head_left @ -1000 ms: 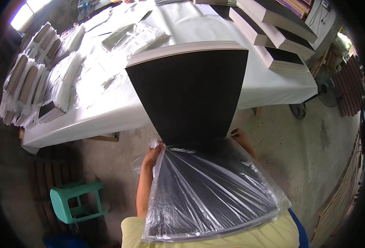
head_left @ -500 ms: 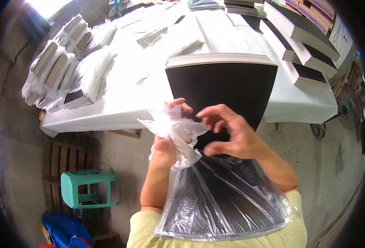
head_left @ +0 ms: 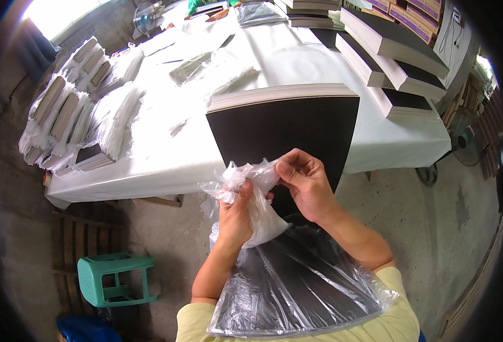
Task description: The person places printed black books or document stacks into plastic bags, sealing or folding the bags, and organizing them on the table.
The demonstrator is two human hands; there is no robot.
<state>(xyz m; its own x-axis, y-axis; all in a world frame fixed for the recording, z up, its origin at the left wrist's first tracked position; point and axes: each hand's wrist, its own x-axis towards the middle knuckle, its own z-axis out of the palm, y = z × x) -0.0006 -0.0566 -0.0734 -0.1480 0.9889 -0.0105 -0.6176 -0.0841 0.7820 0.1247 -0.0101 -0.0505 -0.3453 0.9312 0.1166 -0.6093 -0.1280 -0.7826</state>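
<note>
Head view: the left hand (head_left: 235,214) clenches the bunched mouth of the clear plastic bag (head_left: 297,279); the right hand (head_left: 307,185) pinches the same bunch just beside it. The bagged black sheets (head_left: 288,128) run lengthwise from below the hands toward the table (head_left: 166,165).

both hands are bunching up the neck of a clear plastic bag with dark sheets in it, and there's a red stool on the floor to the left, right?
Not quite: the stool is green, not red, as the head view shows. The rest holds: left hand and right hand gather the neck of the clear plastic bag over dark sheets.

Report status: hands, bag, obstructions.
Left hand and right hand both gripping bunched mouth of clear plastic bag. Black sheets inside. Nothing blocking.
</note>
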